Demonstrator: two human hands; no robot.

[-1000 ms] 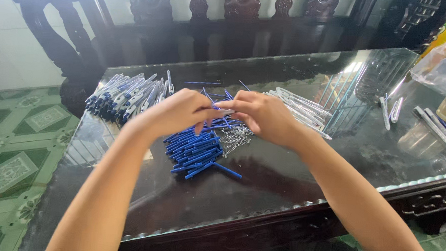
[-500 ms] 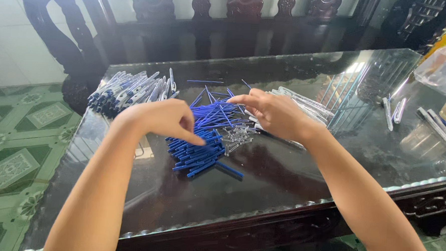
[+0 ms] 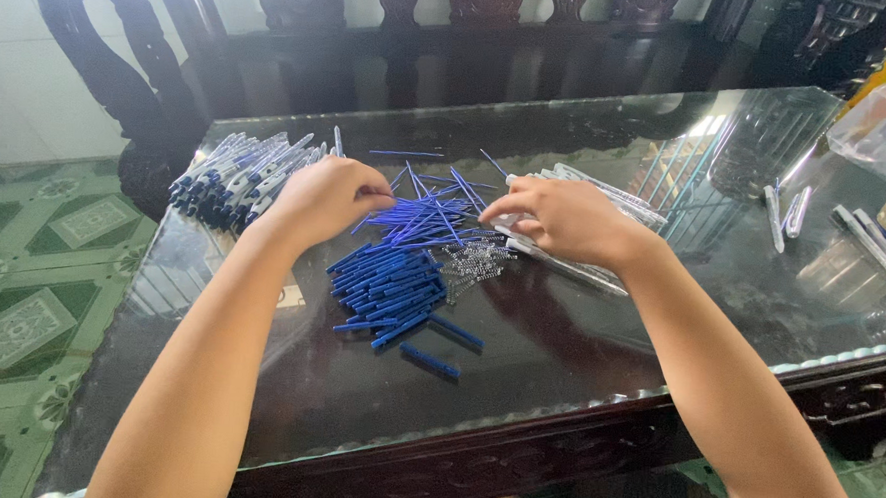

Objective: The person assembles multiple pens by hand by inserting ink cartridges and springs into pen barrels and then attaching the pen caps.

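Both hands hovered low over the middle of the glass worktop (image 3: 557,383), knuckles up and fingers curled under, so whether either pinched anything could not be told. Between them lay a fan of thin blue refills (image 3: 426,216), long axes running mostly left to right, tips pointing toward the right hand (image 3: 564,219). That hand sat at their right ends, over clear pen barrels (image 3: 605,196) slanting away toward the far right. Opposite it, the left hand (image 3: 326,199) hung at the refills' left edge, just beside a heap of assembled pens (image 3: 242,176) with dark caps. Nearer the body lay a pile of short blue caps (image 3: 391,292), stacked roughly parallel and angled up toward the right, with a small cluster of metal springs (image 3: 474,258) touching its right side. Refills were about equally close to either hand; the heap sat nearer the left one.
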